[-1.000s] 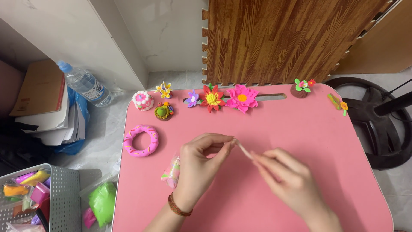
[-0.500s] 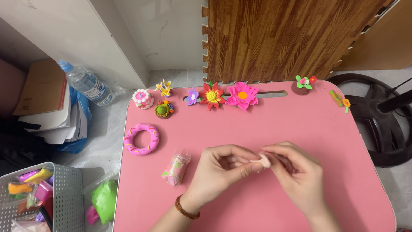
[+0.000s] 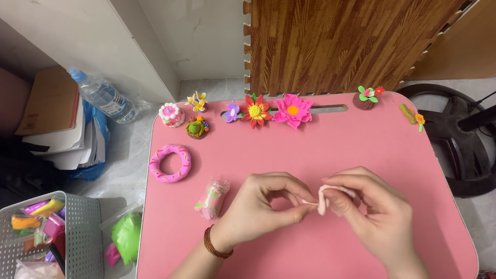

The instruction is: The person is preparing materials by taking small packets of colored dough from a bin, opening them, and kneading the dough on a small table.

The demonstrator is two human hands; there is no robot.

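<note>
Over the pink table point(image 3: 361, 150), my left hand point(image 3: 263, 206) and my right hand point(image 3: 374, 217) meet at a small piece of pale pink clay point(image 3: 324, 199). My right fingers wrap the lump while my left fingertips pinch a thin end pulled from it. A small plastic bag of pink and green clay point(image 3: 212, 198) lies just left of my left hand. A bracelet circles my left wrist.
Clay models line the table's far edge: a small cake point(image 3: 171, 114), a red flower point(image 3: 256, 110), a pink flower point(image 3: 293, 110), a brown pot with a flower point(image 3: 366, 96). A pink donut point(image 3: 170, 163) lies left. On the floor are a grey basket point(image 3: 77, 232), a water bottle point(image 3: 101, 95) and green clay point(image 3: 126, 236).
A second ago my hands stretched a thin clay strand between them. They have since come together lower on the table, with the clay bunched in my right fingers.
</note>
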